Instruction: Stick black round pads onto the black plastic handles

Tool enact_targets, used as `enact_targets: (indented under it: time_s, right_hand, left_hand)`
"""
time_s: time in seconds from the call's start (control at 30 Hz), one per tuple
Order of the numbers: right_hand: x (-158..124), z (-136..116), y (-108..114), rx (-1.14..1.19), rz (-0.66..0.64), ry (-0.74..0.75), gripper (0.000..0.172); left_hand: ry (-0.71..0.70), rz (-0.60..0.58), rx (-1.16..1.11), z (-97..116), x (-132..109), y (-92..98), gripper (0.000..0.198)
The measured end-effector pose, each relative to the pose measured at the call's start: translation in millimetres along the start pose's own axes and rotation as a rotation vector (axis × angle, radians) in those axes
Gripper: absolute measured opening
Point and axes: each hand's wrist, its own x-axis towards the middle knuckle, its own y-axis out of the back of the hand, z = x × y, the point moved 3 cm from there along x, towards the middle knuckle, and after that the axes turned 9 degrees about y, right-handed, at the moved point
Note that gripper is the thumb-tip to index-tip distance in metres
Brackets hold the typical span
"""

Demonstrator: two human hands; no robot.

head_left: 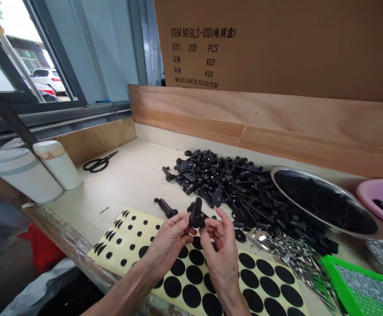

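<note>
My left hand (171,237) and my right hand (220,252) meet over the front of the table, both closed on one small black plastic part (196,214). This part has a short upright arm and a rounded base; the fingertips cover some of it. Beneath the hands lies a pale yellow sheet (115,250) bearing black round stickers (191,296), with smaller black pieces toward its left. A similar black part (165,208) rests just beyond my left hand. Past my right hand spreads a large heap of black plastic parts (224,175).
Right of the heap are a steel bowl (323,177) of black pieces, a pink basin (372,188), loose metal pieces (283,252) and a green tray (334,272) of small silvery parts. Black scissors (97,164) and two white containers (23,175) occupy the left. Wooden boards (244,118) edge the back.
</note>
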Motion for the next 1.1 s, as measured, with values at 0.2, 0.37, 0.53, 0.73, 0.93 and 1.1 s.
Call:
enact_targets:
  time_s: [0.2, 0.37, 0.53, 0.73, 0.93, 1.1]
  right_hand:
    - [-6.1, -1.6, -2.0, -0.303, -0.045, 0.230, 0.045]
    - [7.5, -4.0, 14.4, -0.352, 0.132, 0.176, 0.049]
    - [22.8, 1.4, 28.4, -0.245, 0.252, 0.039, 0.058]
    - [21.9, 3.3, 26.0, -0.249, 0.186, 0.035, 0.057]
    - [23.7, -0.4, 24.9, -0.159, 0.099, 0.022, 0.061]
    - [20.1, -3.3, 11.4, 0.141, -0.174, -0.093, 0.068]
  left_hand:
    - [0.029, -0.011, 0.129, -1.8, 0.6, 1.2, 0.020]
    - [-0.054, 0.229, 0.516, 8.5, 1.0, 12.1, 0.016]
    - [-0.468, 0.107, 1.345, 17.3, 6.9, 2.6, 0.025]
    - [-0.717, -0.446, 2.137, 22.3, 34.0, -15.4, 0.020]
    - [-0.473, -0.431, 1.483, 42.2, 45.7, -4.2, 0.035]
    - [-0.023, -0.337, 0.465, 28.1, 23.1, -1.6, 0.021]
